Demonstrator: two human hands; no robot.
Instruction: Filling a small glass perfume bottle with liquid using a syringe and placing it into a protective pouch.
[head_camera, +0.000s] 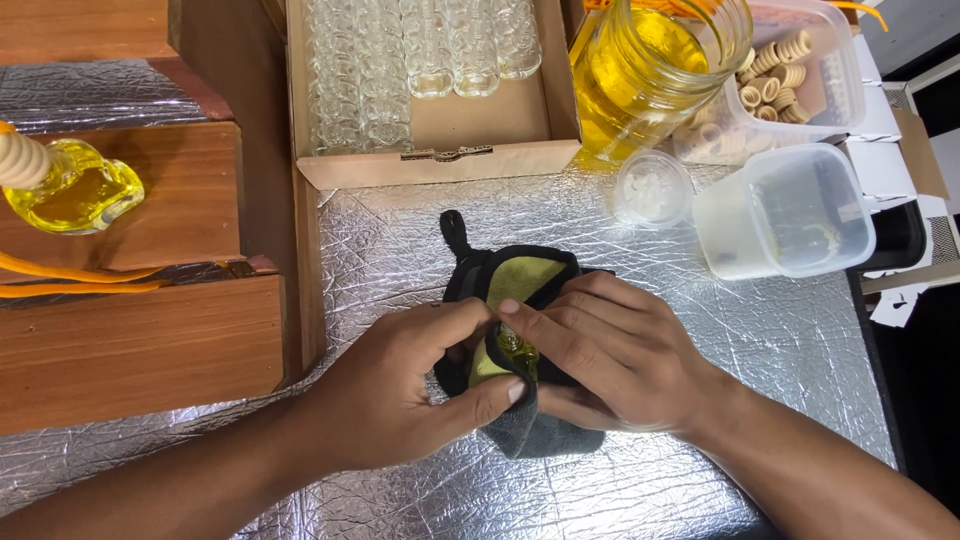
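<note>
- Small glass bottle (517, 347) of yellow liquid lay at the middle of the foil-covered table (700, 300), wrapped in a dark cloth with a yellow-green inner face (520, 280); I could see only a sliver of the glass between the fingers.
- My left hand (400, 390) was curled around the near left side of the bundle, thumb pressed across the lower fold and index finger laid over the top, so the fingers were closed on cloth and bottle together.
- My right hand (610, 360) covered the bundle from the right, fingers mostly straight and flat on the cloth, index fingertip meeting the left index finger just above the bottle; it pressed rather than pinched, though I could not tell what the thumb did beneath.
- A black loop of the cloth stuck out toward the far side, lying on the foil.
- Beyond the bundle sat an open cardboard box (440, 160) holding rows of empty clear glass bottles (400, 60).
- Just right of the box stood a large glass jar of yellow liquid (640, 80), and near it a small round clear lid (652, 188).
- Further right were a clear plastic tub (785, 210) and, behind it, another tub with beige ribbed stoppers (780, 70).
- Far left, on a wooden step (150, 340), a filled bottle with a ribbed stopper (70, 185) lay well apart from my hands.
</note>
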